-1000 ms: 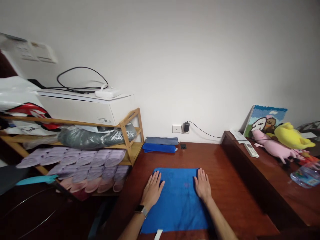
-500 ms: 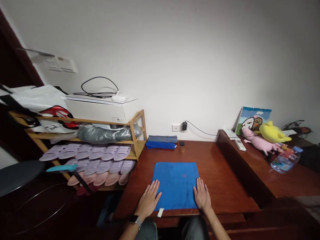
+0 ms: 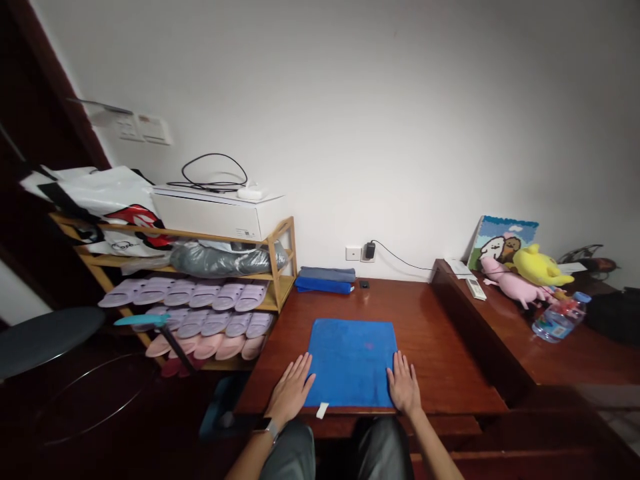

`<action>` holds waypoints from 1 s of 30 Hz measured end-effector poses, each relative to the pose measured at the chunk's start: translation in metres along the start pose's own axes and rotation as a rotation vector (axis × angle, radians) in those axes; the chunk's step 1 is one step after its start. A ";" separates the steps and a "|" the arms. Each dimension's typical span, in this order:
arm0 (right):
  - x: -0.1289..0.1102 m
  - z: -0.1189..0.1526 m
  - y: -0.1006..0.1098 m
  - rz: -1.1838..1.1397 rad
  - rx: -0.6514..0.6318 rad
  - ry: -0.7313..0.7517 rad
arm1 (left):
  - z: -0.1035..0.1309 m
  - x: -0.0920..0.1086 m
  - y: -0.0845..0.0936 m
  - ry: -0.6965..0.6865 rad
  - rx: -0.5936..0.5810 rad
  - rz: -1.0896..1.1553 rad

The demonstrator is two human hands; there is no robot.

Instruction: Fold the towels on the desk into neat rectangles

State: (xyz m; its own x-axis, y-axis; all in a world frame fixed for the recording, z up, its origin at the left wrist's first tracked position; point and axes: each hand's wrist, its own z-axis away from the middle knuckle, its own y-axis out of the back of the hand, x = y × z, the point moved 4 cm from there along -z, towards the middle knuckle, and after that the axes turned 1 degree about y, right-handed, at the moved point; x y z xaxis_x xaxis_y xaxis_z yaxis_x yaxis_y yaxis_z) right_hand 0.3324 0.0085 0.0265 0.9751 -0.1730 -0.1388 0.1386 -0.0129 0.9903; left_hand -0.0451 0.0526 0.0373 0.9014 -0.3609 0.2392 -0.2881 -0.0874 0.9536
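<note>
Lying flat at the near edge of the brown surface (image 3: pixel 440 347), the blue cloth (image 3: pixel 353 363) spans between the left hand (image 3: pixel 290 389) and right hand (image 3: pixel 405 387). Both rest palm-down along its sides, fingers (image 3: pixel 301 365) straight and slightly spread, thumbs held wide.

Cloth (image 3: pixel 353 363) on table (image 3: pixel 430 333), wall (image 3: pixel 320 133) behind.
I note left hand (image 3: pixel 291 390) at cloth's left edge, right hand (image 3: pixel 404 387) at its right. Table's back left: stacked cloths (image 3: pixel 325 287). Left of table: rack (image 3: pixel 287 291), slippers (image 3: pixel 227 295) on lower shelves, box (image 3: pixel 210 215) on top. Right: side desk (image 3: pixel 543 360), soft toys (image 3: pixel 520 281) on it, picture board (image 3: pixel 515 230) behind them, bottle (image 3: pixel 555 327) in front.
</note>
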 end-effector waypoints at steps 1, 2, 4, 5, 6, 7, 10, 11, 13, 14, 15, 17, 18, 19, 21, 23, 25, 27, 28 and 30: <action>0.001 0.001 0.000 0.008 -0.002 -0.002 | 0.002 -0.001 0.002 0.005 -0.017 0.001; 0.002 0.002 0.000 0.016 -0.005 -0.006 | 0.004 -0.003 0.004 0.005 -0.029 0.001; 0.010 0.003 0.002 0.032 -0.012 -0.020 | 0.006 -0.008 0.011 0.004 -0.029 -0.003; 0.017 0.003 0.004 0.035 -0.018 -0.031 | 0.007 -0.013 0.015 0.012 -0.019 -0.012; 0.026 0.002 0.007 0.036 -0.028 -0.042 | 0.007 -0.019 0.019 0.031 -0.009 -0.027; 0.036 0.002 0.010 0.040 -0.042 -0.056 | 0.006 -0.026 0.024 0.058 0.002 -0.050; 0.064 -0.001 0.020 0.085 -0.081 -0.129 | -0.002 -0.048 0.039 0.144 0.026 -0.134; 0.067 -0.002 0.023 0.105 -0.076 -0.157 | -0.006 -0.054 0.043 0.160 0.026 -0.151; 0.057 -0.002 0.029 0.124 -0.020 -0.179 | -0.012 -0.059 0.050 0.176 0.032 -0.159; 0.043 -0.002 0.031 0.116 0.021 -0.162 | -0.015 -0.059 0.052 0.185 0.038 -0.153; 0.023 -0.001 0.031 0.098 0.063 -0.127 | -0.017 -0.058 0.054 0.194 0.048 -0.143; -0.021 0.001 0.026 0.047 0.117 -0.048 | -0.019 -0.055 0.057 0.209 0.071 -0.126; -0.042 0.002 0.021 0.023 0.122 -0.026 | -0.019 -0.054 0.057 0.211 0.077 -0.120; -0.058 0.004 0.016 0.005 0.116 -0.016 | -0.019 -0.053 0.058 0.208 0.081 -0.115; -0.076 0.004 0.006 -0.012 0.090 -0.022 | -0.018 -0.054 0.057 0.195 0.092 -0.110; -0.073 0.001 -0.001 -0.014 0.069 -0.017 | -0.017 -0.057 0.057 0.188 0.105 -0.112; -0.055 -0.007 -0.004 -0.013 0.062 -0.006 | -0.017 -0.061 0.055 0.187 0.113 -0.118; -0.029 -0.021 -0.002 -0.004 0.059 -0.019 | -0.018 -0.063 0.053 0.188 0.110 -0.129; -0.015 -0.030 0.002 0.006 0.056 -0.035 | -0.018 -0.063 0.052 0.190 0.104 -0.136; 0.009 -0.050 0.012 0.030 0.036 -0.064 | -0.018 -0.064 0.051 0.196 0.098 -0.148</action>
State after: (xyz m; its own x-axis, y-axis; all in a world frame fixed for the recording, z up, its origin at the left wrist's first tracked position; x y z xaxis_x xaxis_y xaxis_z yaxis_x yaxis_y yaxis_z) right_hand 0.3512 0.0565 0.0363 0.9655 -0.2365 -0.1087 0.1016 -0.0421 0.9939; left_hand -0.1116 0.0885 0.0735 0.9787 -0.1517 0.1384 -0.1698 -0.2185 0.9610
